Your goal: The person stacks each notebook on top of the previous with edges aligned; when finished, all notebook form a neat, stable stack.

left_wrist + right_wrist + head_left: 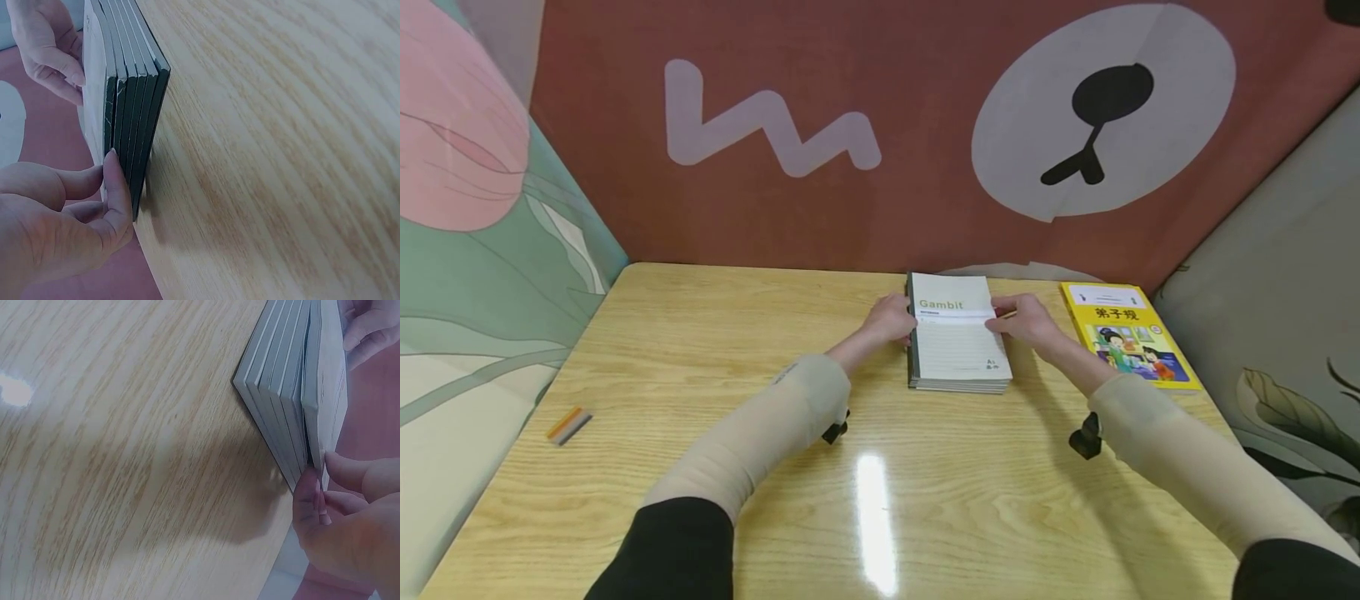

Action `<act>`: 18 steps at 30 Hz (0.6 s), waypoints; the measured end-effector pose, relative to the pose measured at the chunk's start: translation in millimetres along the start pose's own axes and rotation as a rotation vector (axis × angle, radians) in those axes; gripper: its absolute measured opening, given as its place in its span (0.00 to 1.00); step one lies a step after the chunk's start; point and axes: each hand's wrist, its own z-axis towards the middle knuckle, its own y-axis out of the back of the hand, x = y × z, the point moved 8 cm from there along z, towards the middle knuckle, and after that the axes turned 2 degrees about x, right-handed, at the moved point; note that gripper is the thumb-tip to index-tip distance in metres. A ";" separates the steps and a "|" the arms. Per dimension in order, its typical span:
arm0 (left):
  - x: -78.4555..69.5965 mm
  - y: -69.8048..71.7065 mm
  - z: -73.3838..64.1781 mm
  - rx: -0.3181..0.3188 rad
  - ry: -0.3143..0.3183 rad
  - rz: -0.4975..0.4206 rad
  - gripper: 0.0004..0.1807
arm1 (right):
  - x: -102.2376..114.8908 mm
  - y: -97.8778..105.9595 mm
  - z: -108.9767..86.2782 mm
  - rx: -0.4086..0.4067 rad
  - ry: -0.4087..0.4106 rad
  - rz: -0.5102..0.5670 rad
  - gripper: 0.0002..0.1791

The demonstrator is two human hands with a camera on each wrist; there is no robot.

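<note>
A wooden table (700,433) fills the lower part of the head view, backed by a red-brown wall panel (865,167) with pale shapes; on the table's far middle lies a stack of notebooks (958,346), the top cover reading "Gambit"; the left hand (891,321) grips the stack's dark spine side, thumb on the spines and fingers curled onto the cover; the right hand (1026,321) pinches the top notebook's open edge, raised slightly above the rest; a yellow picture book (1123,333) lies just right of the stack; a small orange-and-grey eraser (568,425) sits well apart near the left edge.
</note>
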 end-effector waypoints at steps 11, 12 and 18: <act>0.9 0.4 -0.5 0.015 0.010 0.001 0.22 | -0.6 -4.9 1.9 0.012 0.007 -0.033 0.34; 0.5 0.5 -0.8 0.016 0.008 0.007 0.23 | -0.7 -5.0 2.0 0.011 0.005 -0.035 0.34; 1.3 1.3 -0.2 0.020 0.003 0.042 0.23 | 1.3 -5.3 3.0 0.004 -0.002 -0.061 0.34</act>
